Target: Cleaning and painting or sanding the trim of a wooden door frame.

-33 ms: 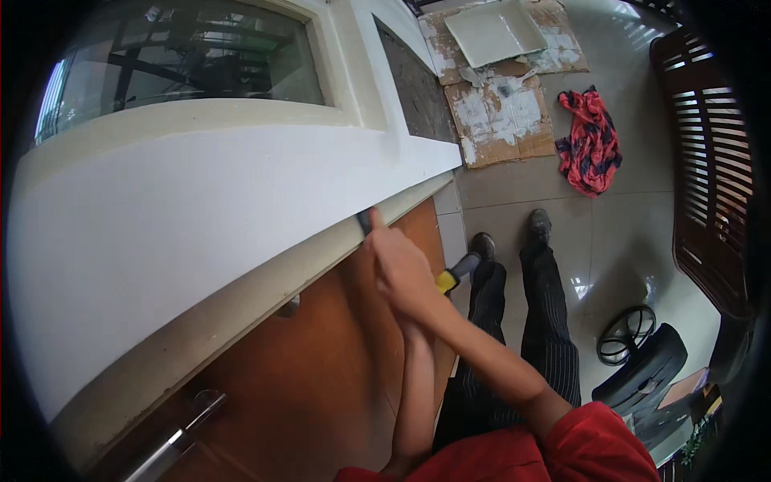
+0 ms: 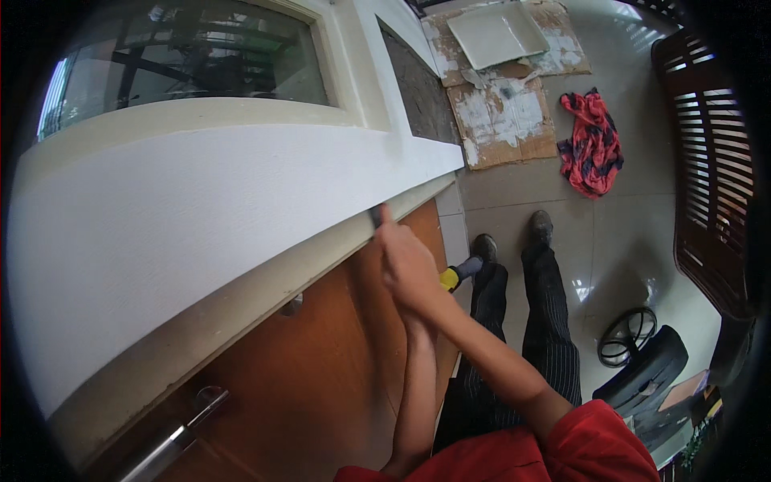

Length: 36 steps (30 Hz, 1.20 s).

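Observation:
My right hand (image 2: 409, 265) is closed at the lower edge of the white wall panel (image 2: 241, 189). Its forefinger lies along a small dark flat piece (image 2: 376, 215) that touches this edge, above a cream ledge (image 2: 329, 261). My left forearm (image 2: 415, 377) rises beneath the right one, and the left hand's fingers are hidden behind my right hand. A yellow and grey handle-like part (image 2: 450, 278) sticks out on the right side of my hands. Whether it belongs with the dark piece, and which hand holds it, I cannot tell.
Below the ledge is a brown wooden door (image 2: 305, 377) with a metal handle (image 2: 173, 442). On the tiled floor lie paint-smeared cardboard (image 2: 506, 120), a white tray (image 2: 498, 34) and a red-black cloth (image 2: 593, 145). A slatted wooden piece (image 2: 711, 169) and a black case (image 2: 646, 373) stand right.
My hands, with the dark piece, have slid slightly right and up along the panel's lower edge. The yellow and grey part has turned a little.

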{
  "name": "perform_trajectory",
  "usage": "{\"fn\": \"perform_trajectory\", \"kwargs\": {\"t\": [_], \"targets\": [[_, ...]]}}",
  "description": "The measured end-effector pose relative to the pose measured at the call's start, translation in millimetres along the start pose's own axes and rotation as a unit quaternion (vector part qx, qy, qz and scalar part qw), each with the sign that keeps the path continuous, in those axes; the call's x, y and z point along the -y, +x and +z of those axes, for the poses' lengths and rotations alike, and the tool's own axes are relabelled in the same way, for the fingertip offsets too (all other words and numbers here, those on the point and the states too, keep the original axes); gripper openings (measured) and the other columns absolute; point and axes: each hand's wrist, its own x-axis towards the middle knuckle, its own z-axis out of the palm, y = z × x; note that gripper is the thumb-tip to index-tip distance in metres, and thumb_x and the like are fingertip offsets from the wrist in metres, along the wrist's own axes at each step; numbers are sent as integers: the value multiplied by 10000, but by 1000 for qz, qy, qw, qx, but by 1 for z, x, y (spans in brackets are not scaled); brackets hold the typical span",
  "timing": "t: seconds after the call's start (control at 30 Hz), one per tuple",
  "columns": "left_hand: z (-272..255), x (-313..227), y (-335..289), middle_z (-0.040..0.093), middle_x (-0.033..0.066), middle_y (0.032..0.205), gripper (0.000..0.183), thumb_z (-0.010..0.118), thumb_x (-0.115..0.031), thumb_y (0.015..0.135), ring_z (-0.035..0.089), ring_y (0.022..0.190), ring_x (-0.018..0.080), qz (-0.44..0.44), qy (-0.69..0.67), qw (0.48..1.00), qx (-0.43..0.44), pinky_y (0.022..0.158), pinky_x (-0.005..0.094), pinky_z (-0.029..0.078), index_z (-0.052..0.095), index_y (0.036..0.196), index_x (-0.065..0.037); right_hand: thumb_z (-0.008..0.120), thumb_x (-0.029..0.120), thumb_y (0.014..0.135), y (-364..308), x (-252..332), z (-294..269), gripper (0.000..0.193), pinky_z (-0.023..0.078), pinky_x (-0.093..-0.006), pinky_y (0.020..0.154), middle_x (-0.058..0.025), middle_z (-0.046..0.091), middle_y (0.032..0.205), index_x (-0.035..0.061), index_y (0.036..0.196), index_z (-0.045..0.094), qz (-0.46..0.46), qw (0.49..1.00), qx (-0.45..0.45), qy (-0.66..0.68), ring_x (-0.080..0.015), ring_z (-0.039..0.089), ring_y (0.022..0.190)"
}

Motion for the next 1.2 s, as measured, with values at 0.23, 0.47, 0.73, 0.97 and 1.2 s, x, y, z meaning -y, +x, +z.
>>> {"fn": "perform_trajectory", "kwargs": {"t": [0.23,0.47,0.73,0.97,1.2], "targets": [[23,-40,-36,387,61,1303,463,325,-295,962,426,1157,182,95,10,995,38,958,298,340,276,1352,-49,427,-74,751,4,6,3,463,415,-389,720,-157,486,823,-56,1210,362,1,1000,-11,29,-358,502,823],[34,-59,-53,454,71,1213,429,402,-275,945,465,1096,177,95,-50,994,25,919,295,371,367,1282,-11,448,-96,709,4,-14,2,334,410,-406,710,-170,472,808,11,1025,440,65,997,-47,-22,-364,491,808],[34,-56,-54,484,72,1160,410,439,-262,934,483,1057,173,194,12,981,-11,899,294,381,405,1247,1,420,-89,686,-2,55,-14,248,398,-317,727,-122,425,771,-5,920,417,-73,996,7,60,-265,489,767],[58,-78,-64,528,73,1020,311,492,-203,909,514,876,154,221,-2,969,-107,798,273,415,482,1117,27,361,12,850,-1,-8,-32,287,379,-307,893,-104,537,1126,90,1125,337,135,810,31,570,-194,489,1088],[36,-81,-60,551,78,949,273,505,-167,897,520,810,149,287,160,940,-89,715,266,429,499,1085,31,535,-14,833,23,-22,-35,298,467,-275,785,-110,535,1079,62,1099,424,134,877,6,462,-137,570,912]]}}
